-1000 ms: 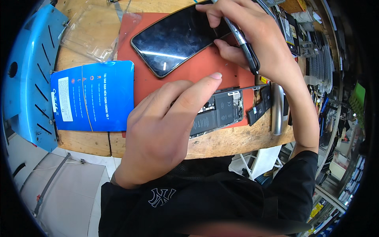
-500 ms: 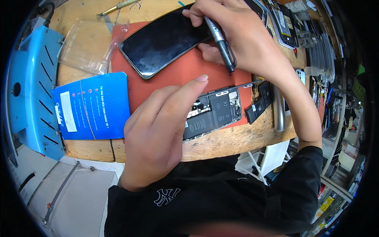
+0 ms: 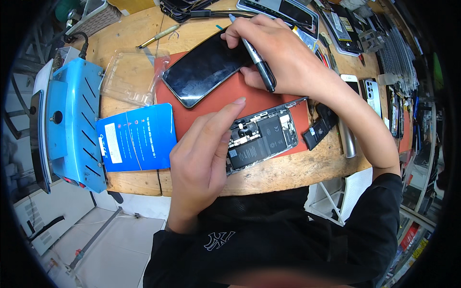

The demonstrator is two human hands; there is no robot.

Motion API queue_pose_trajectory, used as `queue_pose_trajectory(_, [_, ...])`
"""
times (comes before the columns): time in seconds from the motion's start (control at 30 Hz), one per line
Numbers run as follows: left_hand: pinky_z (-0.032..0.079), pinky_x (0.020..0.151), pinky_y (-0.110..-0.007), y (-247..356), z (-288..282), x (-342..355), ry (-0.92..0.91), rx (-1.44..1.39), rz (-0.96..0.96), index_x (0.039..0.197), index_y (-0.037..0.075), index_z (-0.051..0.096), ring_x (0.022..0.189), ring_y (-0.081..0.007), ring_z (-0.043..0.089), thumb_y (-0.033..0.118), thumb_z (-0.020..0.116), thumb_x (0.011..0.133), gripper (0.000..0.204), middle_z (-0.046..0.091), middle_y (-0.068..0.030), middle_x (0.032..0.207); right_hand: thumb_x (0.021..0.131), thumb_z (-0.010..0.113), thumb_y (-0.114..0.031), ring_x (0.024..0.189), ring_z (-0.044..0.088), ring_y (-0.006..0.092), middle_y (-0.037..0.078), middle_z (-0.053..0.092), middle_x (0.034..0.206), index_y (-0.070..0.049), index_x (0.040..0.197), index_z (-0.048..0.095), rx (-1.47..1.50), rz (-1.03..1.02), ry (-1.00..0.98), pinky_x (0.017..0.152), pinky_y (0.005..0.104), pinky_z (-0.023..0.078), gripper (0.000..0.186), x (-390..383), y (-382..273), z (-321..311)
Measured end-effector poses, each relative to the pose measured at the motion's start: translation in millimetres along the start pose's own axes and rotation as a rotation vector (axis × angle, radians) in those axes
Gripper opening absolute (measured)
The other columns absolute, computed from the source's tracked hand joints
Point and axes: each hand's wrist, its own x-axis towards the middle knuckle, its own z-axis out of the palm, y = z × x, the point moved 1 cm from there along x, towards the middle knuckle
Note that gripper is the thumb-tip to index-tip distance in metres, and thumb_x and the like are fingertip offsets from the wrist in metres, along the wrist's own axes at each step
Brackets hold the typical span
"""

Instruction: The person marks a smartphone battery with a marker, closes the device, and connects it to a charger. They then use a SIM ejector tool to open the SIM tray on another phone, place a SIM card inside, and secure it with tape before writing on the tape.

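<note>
My right hand (image 3: 288,60) has a dark-capped marker pen (image 3: 258,60) tucked between its fingers. Its thumb and fingertips rest around the right end of a dark-screened smartphone (image 3: 204,74), which lies slantwise on a red-orange mat (image 3: 249,96). My left hand (image 3: 199,151) is stretched out with its fingers extended, and no object shows in it. It stands beside an opened phone (image 3: 259,139) with its battery and inner parts bare, and hides that phone's left end. Right of the opened phone lies a loose black battery (image 3: 314,134).
A blue printed packet (image 3: 139,144) and a clear plastic tray (image 3: 132,77) lie left, beside a blue metal machine (image 3: 79,125). A metal cylinder (image 3: 348,139) lies right. At the back are a thin brush-like tool (image 3: 161,36), cables (image 3: 211,13) and several phones and phone parts.
The view has shifted, showing more of the bench's back, so things sit lower and further right. The pen stands a little differently in my right hand. Both hands stay near the same things.
</note>
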Motion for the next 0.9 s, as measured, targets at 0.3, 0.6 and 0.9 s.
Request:
queue_pose_trajectory(0.3, [0.055,0.076,-0.036,0.1,0.0,-0.6,-0.018,0.004,-0.023,0.131,0.001,0.067,0.086,-0.032,0.07,-0.008,0.061,0.094,0.039,0.069,-0.0182,0.1,0.072,0.075,-0.01,0.111,0.061,0.0333,0.008,0.064,0.107,-0.007,0.116,0.057,-0.013,0.031,-0.015,0.101,0.0465,0.045,0.048,-1.7,3.2,3.8])
queue_pose_trajectory(0.6, [0.055,0.077,-0.036,1.3,0.1,0.1,-0.024,-0.01,-0.026,0.132,0.001,0.067,0.087,-0.0311,0.07,-0.007,0.061,0.095,0.037,0.069,-0.0187,0.1,0.072,0.076,-0.008,0.112,0.061,0.033,0.008,0.065,0.109,-0.008,0.117,0.057,-0.015,0.019,0.064,0.101,0.0463,0.046,0.049,-6.3,1.3,6.3])
queue_pose_trajectory(0.9, [0.056,0.077,-0.036,0.7,1.6,0.1,-0.018,0.012,-0.021,0.131,0.0,0.068,0.087,-0.0315,0.07,-0.007,0.061,0.095,0.037,0.07,-0.019,0.101,0.071,0.077,-0.009,0.109,0.062,0.0306,0.005,0.067,0.105,-0.008,0.116,0.06,-0.047,0.013,0.053,0.099,0.0448,0.047,0.048,-7.5,5.0,8.9])
